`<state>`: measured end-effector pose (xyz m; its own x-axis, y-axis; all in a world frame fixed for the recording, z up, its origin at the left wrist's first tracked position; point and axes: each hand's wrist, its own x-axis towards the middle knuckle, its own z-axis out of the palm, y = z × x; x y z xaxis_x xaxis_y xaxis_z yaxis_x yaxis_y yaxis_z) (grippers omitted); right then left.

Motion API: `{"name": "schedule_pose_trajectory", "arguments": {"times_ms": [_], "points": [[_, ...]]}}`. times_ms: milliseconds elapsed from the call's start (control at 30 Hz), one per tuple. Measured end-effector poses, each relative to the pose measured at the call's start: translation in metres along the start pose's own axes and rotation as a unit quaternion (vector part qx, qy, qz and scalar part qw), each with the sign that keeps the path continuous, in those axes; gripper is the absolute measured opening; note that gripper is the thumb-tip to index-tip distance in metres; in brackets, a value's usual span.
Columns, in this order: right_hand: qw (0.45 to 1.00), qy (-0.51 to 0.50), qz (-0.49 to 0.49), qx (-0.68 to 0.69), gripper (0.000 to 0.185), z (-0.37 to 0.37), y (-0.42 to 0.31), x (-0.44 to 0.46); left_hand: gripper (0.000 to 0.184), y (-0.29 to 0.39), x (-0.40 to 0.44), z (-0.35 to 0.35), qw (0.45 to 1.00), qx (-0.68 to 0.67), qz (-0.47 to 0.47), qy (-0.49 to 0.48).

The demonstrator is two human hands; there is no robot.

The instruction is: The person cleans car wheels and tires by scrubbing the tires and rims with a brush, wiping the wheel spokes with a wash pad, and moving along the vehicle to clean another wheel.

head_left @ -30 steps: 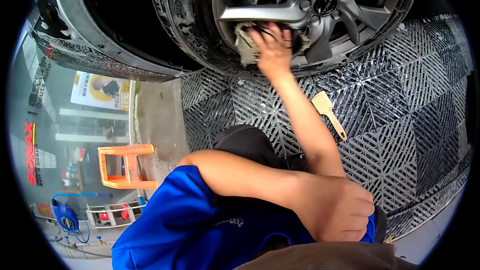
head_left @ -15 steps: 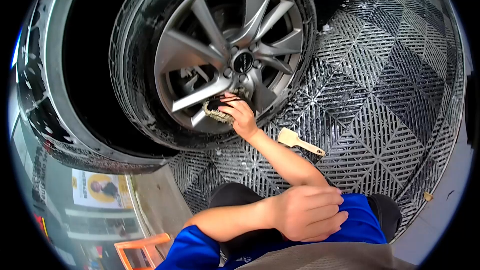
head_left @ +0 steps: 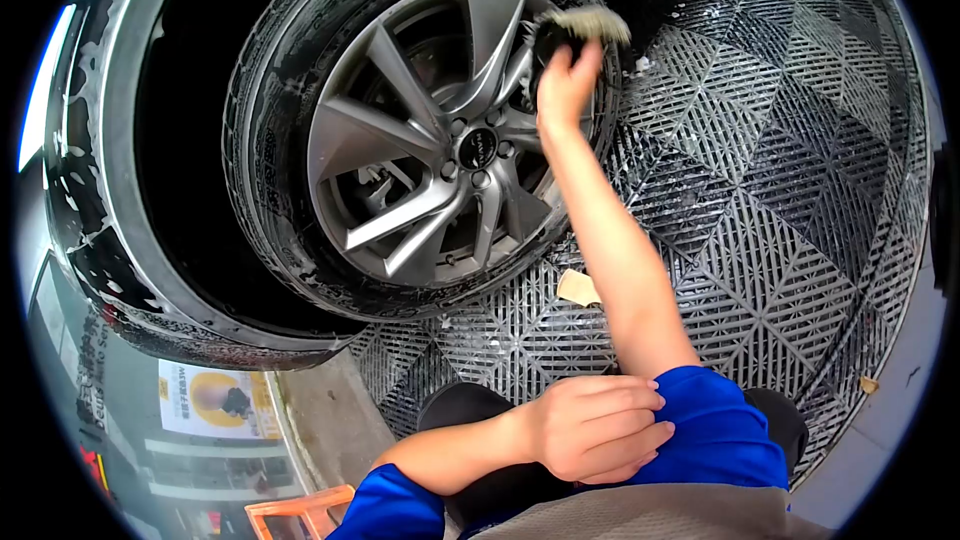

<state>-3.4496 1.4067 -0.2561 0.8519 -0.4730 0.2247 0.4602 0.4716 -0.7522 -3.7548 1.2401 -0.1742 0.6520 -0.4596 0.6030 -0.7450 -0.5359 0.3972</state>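
My right hand (head_left: 568,90) grips a black-backed brush with shaggy cream bristles (head_left: 590,26) at the upper right of the wheel, where the rim meets the tyre. The grey multi-spoke wheel (head_left: 375,130) has a dark centre cap. Its black tyre (head_left: 270,190) is wet, with streaks of foam. My left hand (head_left: 600,430) lies across the front of my body by the blue right sleeve, its fingers curled together with nothing visible in them.
A beige brush (head_left: 577,287) lies on the black and grey grated floor (head_left: 760,310), its handle hidden behind my right forearm. The foamy car bumper (head_left: 120,190) curves down the left. An orange stool (head_left: 300,512) stands at the lower left, below a poster (head_left: 215,400).
My right hand has carried the shaggy brush from the wheel's lower part up and right to its upper right edge. My left hand stays folded across my body. The view has shifted.
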Motion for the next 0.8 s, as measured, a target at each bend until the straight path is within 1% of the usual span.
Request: {"name": "schedule_pose_trajectory", "arguments": {"times_ms": [33,67,133,167,200,267,300,333,400,433,467,533,600,633,667,733,767,800], "points": [[0.997,-0.056,-0.032,-0.029,0.045,0.011,0.008,0.016,0.018,0.000,0.000,-0.001,1.000,0.005,-0.009,-0.007],[0.993,-0.108,-0.039,-0.021,0.043,0.022,0.007,0.028,0.018,0.000,0.001,-0.002,1.000,0.010,-0.010,-0.009],[0.974,-0.117,-0.121,-0.149,0.039,0.027,0.005,0.033,0.018,-0.001,0.004,-0.005,1.000,0.007,-0.028,-0.001],[0.962,-0.140,-0.116,-0.205,0.040,0.024,0.013,0.033,0.018,-0.002,0.005,-0.007,1.000,0.009,-0.029,0.001],[0.944,-0.234,-0.086,-0.218,0.048,0.017,0.023,0.032,0.019,-0.002,0.005,-0.008,0.999,0.007,-0.032,-0.004],[0.912,-0.227,-0.213,-0.266,0.054,0.012,0.028,0.021,0.019,-0.005,0.005,-0.001,0.999,0.000,-0.037,-0.010],[0.909,-0.278,-0.189,-0.245,0.057,0.008,0.026,0.027,0.019,-0.008,0.003,0.004,0.999,0.000,-0.035,-0.016],[0.924,-0.259,-0.140,-0.243,0.055,0.006,0.023,0.029,0.019,-0.009,0.002,0.006,0.999,0.001,-0.033,-0.024],[0.959,-0.201,-0.112,-0.166,0.052,0.008,0.012,0.043,0.018,-0.011,0.004,0.008,0.999,0.000,-0.035,-0.037],[0.956,-0.180,-0.149,-0.179,0.048,0.011,0.014,0.043,0.018,-0.014,0.006,0.008,0.998,0.001,-0.037,-0.042],[0.956,-0.181,-0.146,-0.177,0.048,0.012,0.017,0.042,0.018,-0.016,0.007,0.008,0.998,0.002,-0.040,-0.043],[0.894,-0.256,-0.191,-0.315,0.034,0.014,0.023,0.040,0.019,-0.019,0.010,0.008,0.997,-0.008,-0.056,-0.048],[0.807,-0.361,-0.203,-0.421,0.017,0.013,-0.003,0.053,0.019,-0.023,0.009,0.011,0.996,-0.007,-0.065,-0.052],[0.799,-0.346,-0.262,-0.415,0.009,0.012,0.002,0.058,0.020,-0.025,0.008,0.014,0.996,-0.007,-0.068,-0.055],[0.773,-0.383,-0.287,-0.415,0.014,0.007,0.003,0.065,0.020,-0.025,0.005,0.018,0.996,-0.006,-0.076,-0.055],[0.815,-0.366,-0.335,-0.301,0.023,-0.007,0.022,0.070,0.020,-0.029,-0.001,0.023,0.993,0.003,-0.092,-0.076],[0.844,-0.302,-0.370,-0.246,0.037,-0.019,0.029,0.066,0.020,-0.029,-0.001,0.023,0.992,0.003,-0.098,-0.081],[0.860,-0.299,-0.326,-0.253,0.046,-0.025,0.044,0.055,0.020,-0.029,-0.002,0.021,0.992,0.007,-0.097,-0.084]]}}
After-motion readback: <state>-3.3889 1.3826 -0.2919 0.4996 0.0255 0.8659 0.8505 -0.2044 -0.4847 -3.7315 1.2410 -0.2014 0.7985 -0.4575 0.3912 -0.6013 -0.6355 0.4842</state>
